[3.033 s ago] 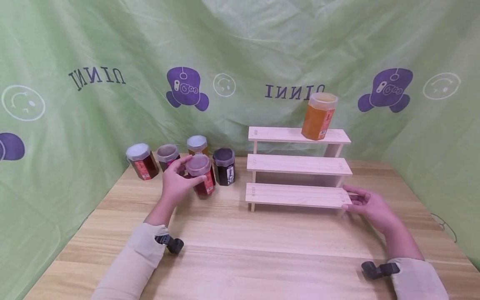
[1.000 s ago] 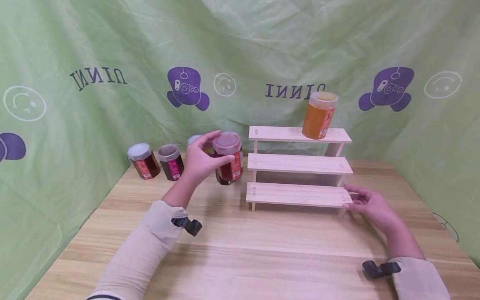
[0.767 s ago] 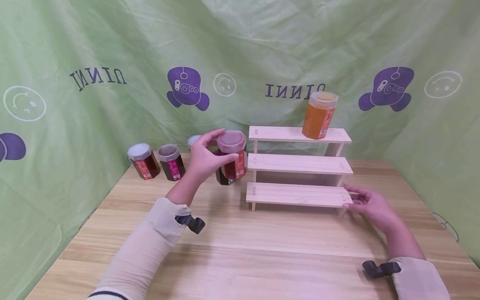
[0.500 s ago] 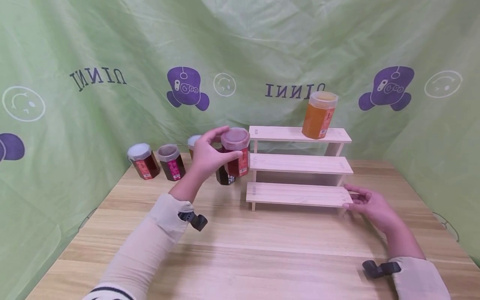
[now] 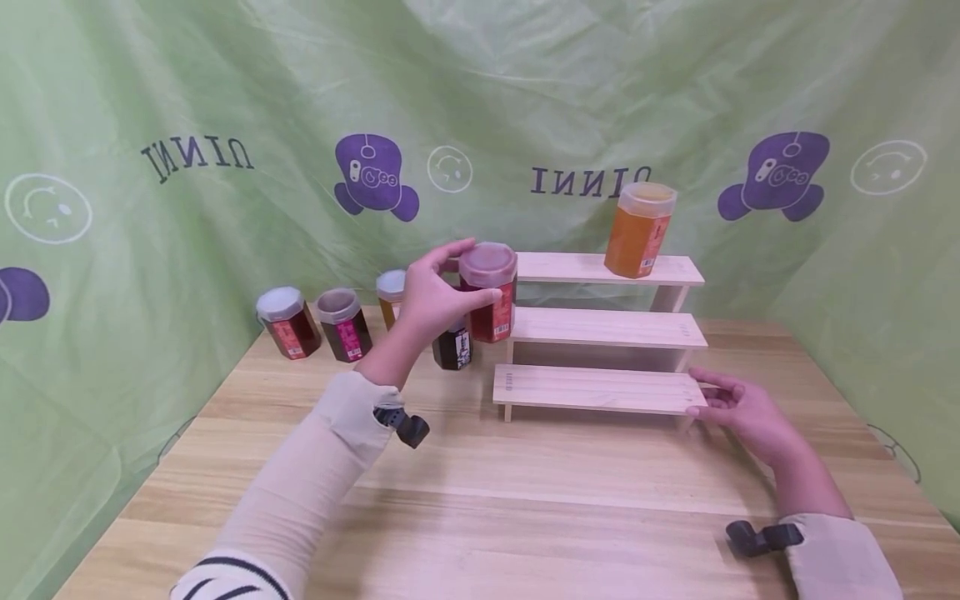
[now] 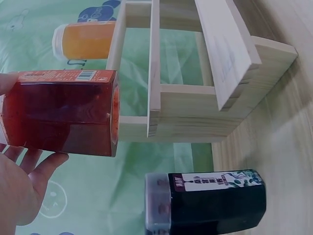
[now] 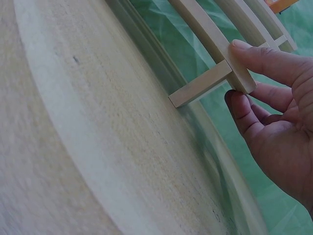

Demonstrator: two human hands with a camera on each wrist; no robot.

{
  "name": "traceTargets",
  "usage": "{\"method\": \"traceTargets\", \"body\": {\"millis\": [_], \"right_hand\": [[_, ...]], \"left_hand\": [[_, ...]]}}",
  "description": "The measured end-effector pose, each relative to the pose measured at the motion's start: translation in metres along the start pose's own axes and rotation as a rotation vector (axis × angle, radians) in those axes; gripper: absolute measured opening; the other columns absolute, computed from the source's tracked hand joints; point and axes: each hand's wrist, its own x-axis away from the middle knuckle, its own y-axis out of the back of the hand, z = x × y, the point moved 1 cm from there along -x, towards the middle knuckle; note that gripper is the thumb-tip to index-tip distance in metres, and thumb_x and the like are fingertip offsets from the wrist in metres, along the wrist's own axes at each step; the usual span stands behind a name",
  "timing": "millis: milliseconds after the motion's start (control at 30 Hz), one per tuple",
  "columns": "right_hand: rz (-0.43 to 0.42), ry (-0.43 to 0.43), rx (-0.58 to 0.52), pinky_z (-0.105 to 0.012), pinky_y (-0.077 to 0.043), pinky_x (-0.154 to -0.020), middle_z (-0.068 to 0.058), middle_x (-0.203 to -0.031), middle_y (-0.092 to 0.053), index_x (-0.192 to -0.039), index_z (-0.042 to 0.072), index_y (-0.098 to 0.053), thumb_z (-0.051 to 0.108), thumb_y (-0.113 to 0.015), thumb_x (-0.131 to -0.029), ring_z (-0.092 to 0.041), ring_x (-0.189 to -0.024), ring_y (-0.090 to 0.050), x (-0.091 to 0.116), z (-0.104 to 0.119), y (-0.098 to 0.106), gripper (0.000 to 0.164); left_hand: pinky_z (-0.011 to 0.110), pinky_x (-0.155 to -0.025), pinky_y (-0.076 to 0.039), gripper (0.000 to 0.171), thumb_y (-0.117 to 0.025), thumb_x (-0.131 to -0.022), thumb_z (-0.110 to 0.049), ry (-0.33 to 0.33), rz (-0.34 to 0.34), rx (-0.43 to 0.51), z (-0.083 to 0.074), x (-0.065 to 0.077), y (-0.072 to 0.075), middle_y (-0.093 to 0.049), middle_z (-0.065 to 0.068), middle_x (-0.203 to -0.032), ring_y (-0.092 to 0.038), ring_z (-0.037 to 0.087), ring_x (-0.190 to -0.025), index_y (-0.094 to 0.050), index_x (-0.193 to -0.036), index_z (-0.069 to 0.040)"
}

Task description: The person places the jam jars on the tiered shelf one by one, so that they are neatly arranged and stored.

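Note:
My left hand (image 5: pixel 435 298) grips a hexagonal jar of dark red contents (image 5: pixel 491 318) with a pinkish lid. The jar hangs in the air before the left end of the three-step wooden shelf (image 5: pixel 600 327); in the left wrist view the red jar (image 6: pixel 63 117) shows its side and base. At the lowest step's right end, my right hand (image 5: pixel 750 421) pinches the board, thumb above and fingers beneath, as the right wrist view shows with the board (image 7: pixel 215 39). An orange jar (image 5: pixel 637 242) stands on the top step, towards its right.
Left of the shelf, a dark jar (image 5: pixel 452 352) stands on the wooden table (image 5: pixel 525 500), partly behind the left hand. Further left are a yellowish jar (image 5: pixel 390 308), a purple-labelled jar (image 5: pixel 345 329) and a white-lidded red jar (image 5: pixel 288 327). A green curtain (image 5: pixel 480 100) hangs behind.
My left hand has lifted the red jar off the table and carried it right and up to the shelf's left end. The right hand keeps its hold on the lowest step.

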Motion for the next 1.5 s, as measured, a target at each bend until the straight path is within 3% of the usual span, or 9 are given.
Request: {"method": "traceTargets", "body": {"millis": [133, 267, 433, 600, 800, 1000, 1267, 1500], "right_hand": [[0.011, -0.002, 0.006, -0.015, -0.05, -0.082, -0.033, -0.133, -0.048, -0.147, -0.006, -0.031, 0.013, -0.072, -0.088, 0.003, -0.097, -0.057, 0.0, 0.002, 0.0, 0.075], [0.013, 0.0, 0.005, -0.014, -0.05, -0.082, -0.032, -0.131, -0.049, -0.147, -0.007, -0.031, 0.013, -0.072, -0.088, 0.003, -0.097, -0.058, -0.001, 0.003, 0.001, 0.074], [0.008, 0.015, -0.015, -0.016, -0.051, -0.082, -0.011, -0.12, -0.06, -0.145, -0.008, -0.032, 0.011, -0.073, -0.087, 0.001, -0.096, -0.059, -0.001, 0.002, 0.002, 0.073], [0.007, 0.027, -0.032, -0.016, -0.052, -0.081, 0.006, -0.111, -0.062, -0.144, -0.009, -0.033, 0.009, -0.073, -0.087, 0.001, -0.096, -0.059, -0.002, 0.0, 0.002, 0.072], [0.003, 0.02, -0.018, -0.016, -0.051, -0.081, 0.0, -0.113, -0.062, -0.145, -0.008, -0.034, 0.011, -0.073, -0.087, 0.002, -0.096, -0.059, -0.002, -0.002, 0.003, 0.072], [-0.005, 0.022, -0.02, -0.014, -0.051, -0.081, 0.007, -0.11, -0.061, -0.144, -0.01, -0.033, 0.011, -0.073, -0.087, 0.002, -0.095, -0.06, 0.0, -0.003, 0.003, 0.072], [0.001, 0.002, 0.023, -0.013, -0.049, -0.081, -0.023, -0.124, -0.056, -0.146, -0.008, -0.033, 0.014, -0.073, -0.088, 0.004, -0.095, -0.057, 0.0, 0.001, 0.002, 0.074], [0.0, 0.013, 0.001, -0.014, -0.05, -0.081, -0.005, -0.114, -0.061, -0.145, -0.009, -0.034, 0.013, -0.073, -0.087, 0.003, -0.095, -0.058, -0.001, 0.0, 0.002, 0.073]], "left_hand": [[0.038, -0.085, -0.055, 0.076, -0.093, -0.064, -0.023, -0.006, 0.003, 0.005, -0.004, -0.005, -0.003, -0.062, 0.003, -0.12, -0.058, 0.02, -0.106, -0.061, -0.132, -0.018], [0.037, -0.083, -0.055, 0.076, -0.092, -0.064, -0.024, -0.019, 0.012, -0.006, -0.008, -0.011, -0.008, -0.062, 0.001, -0.118, -0.057, 0.018, -0.104, -0.061, -0.133, -0.018], [0.035, -0.082, -0.055, 0.076, -0.092, -0.065, -0.024, -0.047, 0.022, -0.019, -0.012, -0.019, -0.013, -0.063, 0.002, -0.118, -0.058, 0.017, -0.104, -0.061, -0.133, -0.016], [0.033, -0.079, -0.056, 0.075, -0.092, -0.065, -0.023, -0.068, 0.024, -0.024, -0.018, -0.027, -0.018, -0.064, 0.004, -0.115, -0.059, 0.016, -0.101, -0.061, -0.133, -0.015], [0.03, -0.081, -0.055, 0.075, -0.091, -0.066, -0.022, -0.091, 0.021, -0.039, -0.023, -0.037, -0.026, -0.063, 0.003, -0.122, -0.06, 0.016, -0.102, -0.06, -0.134, -0.013], [0.028, -0.082, -0.055, 0.074, -0.091, -0.067, -0.023, -0.1, 0.025, -0.017, -0.023, -0.046, -0.036, -0.064, 0.004, -0.122, -0.061, 0.015, -0.1, -0.06, -0.133, -0.012], [0.028, -0.081, -0.055, 0.073, -0.091, -0.067, -0.021, -0.089, 0.021, 0.02, -0.025, -0.049, -0.042, -0.064, 0.004, -0.12, -0.062, 0.016, -0.099, -0.061, -0.132, -0.011], [0.029, -0.081, -0.056, 0.074, -0.091, -0.066, -0.02, -0.086, 0.023, 0.037, -0.031, -0.052, -0.047, -0.064, 0.004, -0.12, -0.063, 0.015, -0.098, -0.06, -0.132, -0.011]]}}
